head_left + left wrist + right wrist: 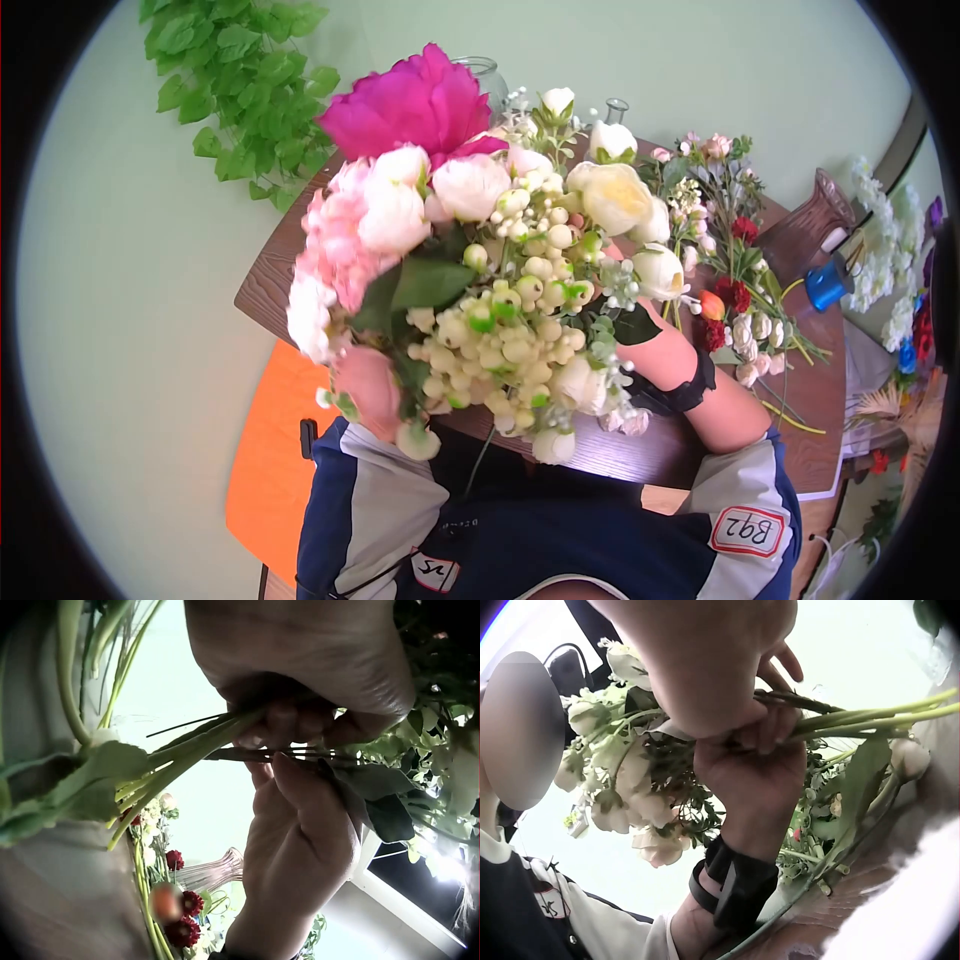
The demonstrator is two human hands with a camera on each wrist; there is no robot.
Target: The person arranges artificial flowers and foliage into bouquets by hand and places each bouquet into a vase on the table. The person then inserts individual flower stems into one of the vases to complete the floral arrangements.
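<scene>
You hold one bouquet (510,330) above the middle of the bench (268,285), its stems (870,720) enclosed by your left hand's (750,780) grip and pinched by your right hand (300,847). Gathering is judged well advanced; the bundle stands in no vessel yet, and loose flowers remain toward the bench's right edge. Counted: one magenta bloom (410,105) in the bouquet, the paler ones overlapping too much to tally; rightward, one orange tulip (711,305), at least three dark red blooms (733,294), one brown vase (805,230), one blue container (826,284); by the far edge, one glass jar (487,80), one glass bottle (617,112).
</scene>
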